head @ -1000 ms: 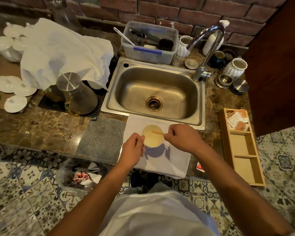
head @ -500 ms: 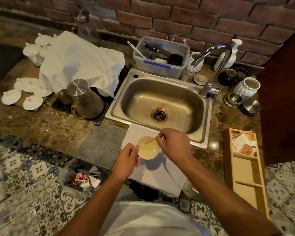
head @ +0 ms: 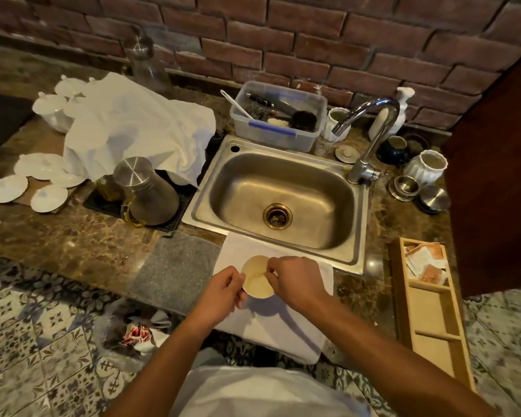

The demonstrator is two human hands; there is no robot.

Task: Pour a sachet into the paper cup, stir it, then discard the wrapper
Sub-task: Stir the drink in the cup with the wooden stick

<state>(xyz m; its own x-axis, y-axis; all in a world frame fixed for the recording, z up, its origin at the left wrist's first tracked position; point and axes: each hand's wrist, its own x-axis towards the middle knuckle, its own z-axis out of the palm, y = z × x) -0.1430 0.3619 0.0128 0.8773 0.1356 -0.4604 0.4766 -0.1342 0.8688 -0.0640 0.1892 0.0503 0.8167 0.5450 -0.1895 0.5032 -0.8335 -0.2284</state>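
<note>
— Where's the paper cup (head: 257, 279) in all this?

— Low centre of the frame, standing on a white cloth (head: 283, 323) at the front edge of the bench (head: 73, 248), just below the sink (head: 283, 197). The left hand (head: 223, 291) wraps its grip round the cup's left wall, fingers curled against it.

— And the other grip?

— The right hand (head: 295, 279) sits over the cup's right rim, fingertips pinched together on what I take to be a thin stirrer; only a faint pale line shows at the fingertips, so I can't be sure of it. If so, its long axis runs from the pinch down and left into the cup.

— So the stirring turns on that?

— I'd judge so: the cup lies directly under and left of the right grip, the left hand steadying it. The right hand is the one placed for it.

— What's in the cup?

— A pale yellowish liquid, well below the rim. No wrapper is visible in either hand.

— Where would it go?

— Probably the bin bag (head: 139, 332) on the floor at lower left, which holds crumpled wrappers. The wooden tray (head: 433, 335) at the right holds sachets (head: 426, 261) in its top compartment; the lower compartments show nothing.
</note>
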